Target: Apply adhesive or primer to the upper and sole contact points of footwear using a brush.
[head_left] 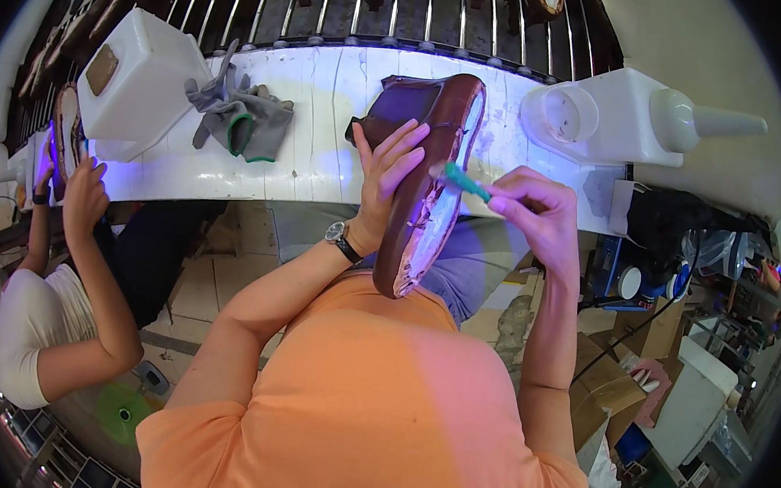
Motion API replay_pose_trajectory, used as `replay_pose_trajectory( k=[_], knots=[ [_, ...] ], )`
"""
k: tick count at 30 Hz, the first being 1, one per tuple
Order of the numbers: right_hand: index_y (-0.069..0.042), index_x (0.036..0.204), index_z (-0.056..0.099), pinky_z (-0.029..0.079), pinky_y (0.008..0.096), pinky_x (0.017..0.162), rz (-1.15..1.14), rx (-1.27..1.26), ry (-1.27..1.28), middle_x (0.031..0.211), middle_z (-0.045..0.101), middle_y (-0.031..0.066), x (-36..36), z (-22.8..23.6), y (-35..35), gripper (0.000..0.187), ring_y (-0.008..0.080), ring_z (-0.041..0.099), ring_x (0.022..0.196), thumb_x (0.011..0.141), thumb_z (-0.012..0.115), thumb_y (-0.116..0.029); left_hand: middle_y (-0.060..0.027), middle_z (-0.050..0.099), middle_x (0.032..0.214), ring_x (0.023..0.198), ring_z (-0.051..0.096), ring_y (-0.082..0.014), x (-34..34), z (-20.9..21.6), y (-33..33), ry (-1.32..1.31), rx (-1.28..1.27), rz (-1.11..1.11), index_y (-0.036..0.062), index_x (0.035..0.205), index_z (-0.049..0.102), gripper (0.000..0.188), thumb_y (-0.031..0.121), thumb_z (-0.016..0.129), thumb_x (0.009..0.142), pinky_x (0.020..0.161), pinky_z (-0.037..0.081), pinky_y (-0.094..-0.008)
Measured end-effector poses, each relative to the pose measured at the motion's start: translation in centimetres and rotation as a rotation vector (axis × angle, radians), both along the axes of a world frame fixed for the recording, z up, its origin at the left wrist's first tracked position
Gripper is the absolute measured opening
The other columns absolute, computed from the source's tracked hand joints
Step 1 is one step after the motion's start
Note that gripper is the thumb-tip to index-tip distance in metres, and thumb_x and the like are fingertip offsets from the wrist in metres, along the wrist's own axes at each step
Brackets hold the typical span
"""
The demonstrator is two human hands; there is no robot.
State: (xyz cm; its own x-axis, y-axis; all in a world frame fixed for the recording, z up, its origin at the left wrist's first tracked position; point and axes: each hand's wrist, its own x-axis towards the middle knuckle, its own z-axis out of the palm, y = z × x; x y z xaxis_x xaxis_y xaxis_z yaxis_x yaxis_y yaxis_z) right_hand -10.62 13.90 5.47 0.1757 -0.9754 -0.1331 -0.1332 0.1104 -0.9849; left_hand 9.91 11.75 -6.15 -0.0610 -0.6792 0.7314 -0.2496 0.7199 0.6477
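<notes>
The biggest thing here is one long white bench (310,160). Behind it is a row of shiny metal bars (462,29), with brown shoes hanging over it. At the far left sits one other person (44,327), whose two hands are near a brown shoe with a pale bottom.

Two big white jugs stand on the bench, a left jug (147,73) and a right jug (620,120) with a long spout.

Next comes one dark red-brown shoe (402,217). It is held up at a slant in the middle, with its top end over the bench and its low end close to the orange shirt (378,408). Its pale bottom faces right.

There are two hands at work. The left hand (385,170) is half open, its fingers spread over the shoe's side, and it grips the shoe. The right hand (535,214) is pinched shut with thumb and fingers on one small green brush (465,182).

Gray gloves (244,118) lie bunched up near the left jug; I can't tell if there are one or two. One clear cup (561,112) is just beside the right jug. The brush's tip is at the shoe's bottom edge. One watch (336,233) is on the left wrist.
</notes>
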Motion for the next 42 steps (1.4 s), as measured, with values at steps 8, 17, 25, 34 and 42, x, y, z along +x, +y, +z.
replay_pose_trajectory(
  k=[8, 17, 25, 34, 42],
  knots=[
    [0.002, 0.087, 0.074, 0.043, 0.0243, 0.060, 0.299, -0.129, 0.124, 0.079, 0.066, 0.0083, 1.3, 2.7, 1.9, 0.015, 0.0134, 0.060, 0.070, 0.072, 0.077, -0.001, -0.0156, 0.051, 0.137, 0.128, 0.048, -0.0339, 0.3, 0.6, -0.2, 0.001, 0.016, -0.020, 0.0137, 0.129, 0.042, 0.052, 0.012, 0.067, 0.084, 0.109, -0.004, -0.0667],
    [0.000, 0.089, 0.073, 0.046, 0.0239, 0.062, -0.052, -0.301, 0.190, 0.080, 0.067, 0.0091, 0.9, 1.8, 1.3, 0.012, 0.0126, 0.061, 0.072, 0.076, 0.074, -0.001, -0.0104, 0.052, 0.138, 0.129, 0.048, -0.0285, 0.5, 2.5, -0.9, -0.077, 0.076, -0.055, 0.0134, 0.132, 0.044, 0.056, 0.012, 0.069, 0.082, 0.111, -0.003, -0.0630],
    [0.001, 0.089, 0.072, 0.047, 0.0244, 0.060, -0.008, -0.317, 0.211, 0.081, 0.067, 0.0088, 1.7, 3.0, 1.6, 0.013, 0.0139, 0.062, 0.071, 0.076, 0.074, 0.001, -0.0112, 0.049, 0.140, 0.130, 0.046, -0.0289, 1.2, 4.4, -1.5, -0.075, 0.083, -0.151, 0.0117, 0.136, 0.041, 0.064, 0.017, 0.072, 0.080, 0.111, -0.004, -0.0614],
    [0.000, 0.087, 0.072, 0.048, 0.0269, 0.057, 0.178, -0.368, 0.247, 0.080, 0.067, 0.0076, 2.9, 4.8, 4.0, 0.011, 0.0139, 0.061, 0.066, 0.077, 0.074, -0.002, -0.0119, 0.048, 0.140, 0.129, 0.046, -0.0285, 1.6, 3.1, -1.5, -0.143, 0.037, -0.104, 0.0125, 0.137, 0.039, 0.068, 0.016, 0.073, 0.079, 0.111, -0.002, -0.0628],
    [0.001, 0.088, 0.072, 0.035, 0.0190, 0.053, -0.391, -0.057, 0.259, 0.072, 0.065, 0.0009, 0.7, -2.3, -0.4, 0.011, 0.0031, 0.047, 0.060, 0.083, 0.072, -0.009, -0.0125, 0.049, 0.139, 0.129, 0.046, -0.0302, 1.7, 2.7, -0.9, -0.151, 0.042, -0.121, 0.0106, 0.137, 0.036, 0.071, 0.013, 0.075, 0.077, 0.112, -0.003, -0.0617]
  ],
)
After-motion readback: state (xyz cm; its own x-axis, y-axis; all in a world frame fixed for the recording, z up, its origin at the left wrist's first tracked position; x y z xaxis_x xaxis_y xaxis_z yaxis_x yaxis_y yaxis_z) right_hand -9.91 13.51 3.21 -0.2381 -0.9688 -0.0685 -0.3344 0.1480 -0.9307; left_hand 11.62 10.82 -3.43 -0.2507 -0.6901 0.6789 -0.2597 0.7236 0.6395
